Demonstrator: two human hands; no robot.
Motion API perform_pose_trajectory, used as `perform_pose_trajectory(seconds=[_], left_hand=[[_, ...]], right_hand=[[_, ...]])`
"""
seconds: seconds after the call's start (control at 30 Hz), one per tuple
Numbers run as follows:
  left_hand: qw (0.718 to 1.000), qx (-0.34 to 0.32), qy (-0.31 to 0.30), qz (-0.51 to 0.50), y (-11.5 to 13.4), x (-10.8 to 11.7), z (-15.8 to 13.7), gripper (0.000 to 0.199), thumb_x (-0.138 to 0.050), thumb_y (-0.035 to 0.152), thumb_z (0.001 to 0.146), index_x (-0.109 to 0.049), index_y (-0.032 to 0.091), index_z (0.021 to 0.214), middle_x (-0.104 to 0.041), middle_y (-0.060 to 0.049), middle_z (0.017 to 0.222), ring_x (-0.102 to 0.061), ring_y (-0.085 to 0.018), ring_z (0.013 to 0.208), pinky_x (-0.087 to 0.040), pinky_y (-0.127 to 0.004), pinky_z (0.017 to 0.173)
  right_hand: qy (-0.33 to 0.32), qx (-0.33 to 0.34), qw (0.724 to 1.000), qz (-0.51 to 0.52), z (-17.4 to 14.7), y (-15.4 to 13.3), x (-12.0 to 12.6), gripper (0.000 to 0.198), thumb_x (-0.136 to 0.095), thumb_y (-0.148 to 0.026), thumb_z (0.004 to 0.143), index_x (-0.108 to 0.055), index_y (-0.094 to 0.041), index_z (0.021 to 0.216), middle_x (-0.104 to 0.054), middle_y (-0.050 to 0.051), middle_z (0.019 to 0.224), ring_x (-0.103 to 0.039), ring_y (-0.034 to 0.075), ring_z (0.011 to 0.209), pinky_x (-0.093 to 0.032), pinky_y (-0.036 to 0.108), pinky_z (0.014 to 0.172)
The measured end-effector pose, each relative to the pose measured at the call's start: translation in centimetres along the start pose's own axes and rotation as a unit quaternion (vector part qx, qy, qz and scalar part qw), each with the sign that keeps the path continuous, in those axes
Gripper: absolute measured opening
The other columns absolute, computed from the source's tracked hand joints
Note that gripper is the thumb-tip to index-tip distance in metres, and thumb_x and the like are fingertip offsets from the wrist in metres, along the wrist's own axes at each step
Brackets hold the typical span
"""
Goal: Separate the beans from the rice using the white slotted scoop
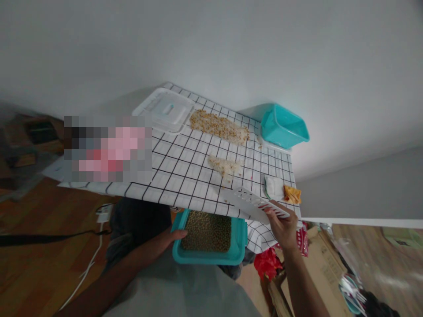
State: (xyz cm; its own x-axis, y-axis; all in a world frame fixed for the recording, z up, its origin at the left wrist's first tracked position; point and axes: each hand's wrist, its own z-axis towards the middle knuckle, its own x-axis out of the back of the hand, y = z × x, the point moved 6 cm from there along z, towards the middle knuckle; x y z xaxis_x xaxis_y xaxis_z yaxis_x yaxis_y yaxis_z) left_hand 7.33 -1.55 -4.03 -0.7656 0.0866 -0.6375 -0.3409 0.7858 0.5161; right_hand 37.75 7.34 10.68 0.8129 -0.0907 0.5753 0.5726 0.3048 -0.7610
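My left hand (175, 240) grips the left rim of a teal tub (211, 259), thumb over the edge. The tub is held just below the table's front edge and contains small greenish-brown beans (206, 231). In my right hand (284, 224) is a thin white slotted plastic plate (253, 206), tilted with its far edge down at the tablecloth (185, 171). Just beyond the plate lies a small patch of pale grains (226, 166). Farther back, a longer strip of yellowish beans or grains (218, 125) is spread on the checked cloth.
A clear plastic lid (163, 110) lies at the back left. Another teal tub (284, 127) stands at the back right by the wall. A folded white cloth (274, 187) and an orange cloth (292, 194) lie near the right edge. Cardboard (322, 264) is on the floor.
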Motion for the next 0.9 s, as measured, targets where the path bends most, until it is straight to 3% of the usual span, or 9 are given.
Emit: perform_pose_trajectory(seconds=[0.13,0.33,0.47,0.57,0.63,0.8,0.9], left_hand=[[1.000,0.001,-0.002,-0.025,-0.5,0.1,0.5,0.064,-0.061,0.041,0.087,-0.049,0.018,0.145,-0.065,-0.013,0.137,-0.055,-0.033,0.132,-0.036,-0.050,0.115],[0.999,0.007,-0.014,-0.039,-0.3,-0.5,0.8,0.061,-0.059,0.039,0.089,-0.050,0.017,0.145,-0.067,-0.012,0.135,-0.055,-0.033,0.132,-0.034,-0.050,0.116],[0.999,0.004,-0.021,-0.031,0.3,-0.8,0.8,0.061,-0.061,0.037,0.087,-0.050,0.016,0.143,-0.069,-0.012,0.132,-0.055,-0.034,0.133,-0.033,-0.051,0.116],[1.000,-0.009,-0.015,-0.020,0.7,-0.8,0.6,0.057,-0.062,0.036,0.088,-0.053,0.017,0.141,-0.071,-0.012,0.130,-0.055,-0.035,0.132,-0.032,-0.052,0.116],[0.999,-0.011,-0.020,-0.025,0.8,-0.8,0.6,0.055,-0.060,0.036,0.089,-0.053,0.018,0.141,-0.071,-0.011,0.129,-0.055,-0.035,0.132,-0.033,-0.052,0.116],[0.999,-0.007,-0.022,-0.033,0.4,-0.5,0.8,0.057,-0.058,0.035,0.090,-0.051,0.018,0.144,-0.068,-0.012,0.134,-0.052,-0.034,0.135,-0.037,-0.050,0.114],[0.999,-0.015,-0.017,-0.026,0.4,-0.1,0.9,0.058,-0.059,0.035,0.089,-0.050,0.019,0.145,-0.068,-0.012,0.134,-0.053,-0.033,0.134,-0.038,-0.050,0.113]], right_hand=[[-0.038,-0.012,0.998,0.039,-1.1,-0.5,-1.0,0.014,-0.065,-0.029,0.088,-0.076,-0.022,0.083,-0.073,0.003,0.077,-0.065,0.018,0.064,-0.048,0.027,0.056],[0.089,-0.021,0.995,-0.026,0.8,0.3,0.0,0.020,-0.064,-0.033,0.088,-0.076,-0.021,0.079,-0.071,0.003,0.069,-0.062,0.017,0.059,-0.047,0.026,0.056],[0.024,-0.020,0.999,-0.025,2.4,0.1,-1.2,0.020,-0.064,-0.035,0.089,-0.077,-0.020,0.083,-0.071,0.002,0.071,-0.063,0.016,0.061,-0.047,0.026,0.058],[-0.036,0.004,0.999,0.010,1.6,-0.7,-1.6,0.019,-0.064,-0.034,0.088,-0.077,-0.021,0.083,-0.074,0.004,0.077,-0.066,0.018,0.065,-0.050,0.027,0.060],[-0.040,0.014,0.999,0.013,0.8,-0.9,-1.2,0.018,-0.065,-0.034,0.087,-0.077,-0.022,0.082,-0.074,0.004,0.078,-0.066,0.019,0.065,-0.050,0.028,0.058],[0.102,-0.008,0.994,-0.040,1.1,0.9,1.2,0.019,-0.065,-0.034,0.087,-0.076,-0.020,0.077,-0.070,0.003,0.066,-0.061,0.017,0.057,-0.047,0.027,0.054],[0.139,-0.023,0.988,-0.064,2.4,2.1,1.9,0.021,-0.066,-0.034,0.086,-0.075,-0.018,0.076,-0.069,0.002,0.065,-0.061,0.016,0.058,-0.047,0.026,0.056]])
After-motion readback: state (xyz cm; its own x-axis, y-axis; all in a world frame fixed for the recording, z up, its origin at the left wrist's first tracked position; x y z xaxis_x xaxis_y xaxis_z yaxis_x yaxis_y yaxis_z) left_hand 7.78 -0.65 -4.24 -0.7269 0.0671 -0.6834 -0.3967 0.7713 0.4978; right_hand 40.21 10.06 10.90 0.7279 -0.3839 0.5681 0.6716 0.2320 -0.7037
